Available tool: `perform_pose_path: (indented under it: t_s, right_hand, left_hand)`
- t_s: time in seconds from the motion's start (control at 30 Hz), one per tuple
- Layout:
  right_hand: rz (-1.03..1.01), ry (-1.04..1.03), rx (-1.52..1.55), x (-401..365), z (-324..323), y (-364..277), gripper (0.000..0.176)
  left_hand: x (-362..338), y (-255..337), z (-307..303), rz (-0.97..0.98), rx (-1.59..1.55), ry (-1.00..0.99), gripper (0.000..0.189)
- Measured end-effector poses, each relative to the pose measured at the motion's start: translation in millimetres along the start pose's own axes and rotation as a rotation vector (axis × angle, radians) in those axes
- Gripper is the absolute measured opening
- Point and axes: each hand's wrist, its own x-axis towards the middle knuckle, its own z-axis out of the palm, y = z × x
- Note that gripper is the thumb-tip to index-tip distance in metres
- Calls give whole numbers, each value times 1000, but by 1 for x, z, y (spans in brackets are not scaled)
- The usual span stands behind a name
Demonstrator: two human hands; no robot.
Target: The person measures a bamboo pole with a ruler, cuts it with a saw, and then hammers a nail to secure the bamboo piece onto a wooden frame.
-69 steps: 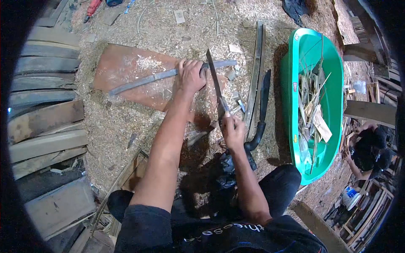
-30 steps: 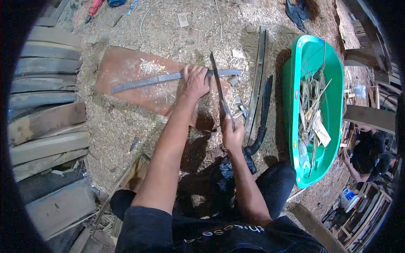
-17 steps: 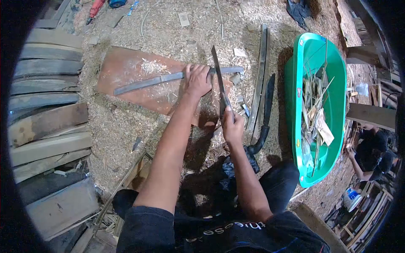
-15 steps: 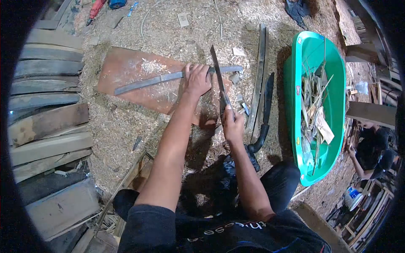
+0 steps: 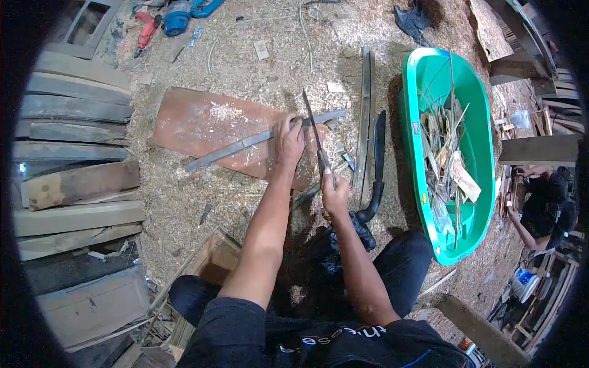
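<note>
this is looking like a rough woodworking workshop: shavings (image 5: 178, 202) are covering the ground, planks (image 5: 80, 184) are lying stacked at one side, what seem to be power tools (image 5: 175, 17) are sitting at the far edge, and a green tub (image 5: 481, 116) is holding offcuts (image 5: 445, 147).

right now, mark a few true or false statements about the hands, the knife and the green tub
1. The left hand holds a grey strip down on the reddish board. True.
2. The right hand is empty. False: it grips a knife, blade pointing away from the person.
3. The green tub holds thin strips and scraps. True.
4. The black-handled machete lies inside the tub. False: it lies on the sawdust-covered floor beside it.
</note>
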Motion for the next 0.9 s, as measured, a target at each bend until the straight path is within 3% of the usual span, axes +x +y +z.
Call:
perform_pose_path:
  t_s: [0.07, 0.3, 0.47, 0.67, 0.9]
  right_hand:
    - [-17, 0, -13, -2, 1, 10, 42]
    - [98, -52, 89, -4, 1, 12, 43]
    - [31, -35, 7, 7, -2, -5, 45]
    - [-10, -24, 12, 10, 4, -12, 40]
    - [108, -77, 47, -5, -19, -1, 41]
  left_hand:
    - [-1, 2, -1, -103, -114, -6, 23]
    - [3, 1, -3, -36, -137, 49, 18]
    - [23, -7, -7, 115, -109, 38, 16]
    - [31, -1, -12, 61, 63, -192, 28]
    - [31, 0, -10, 43, 116, -228, 27]
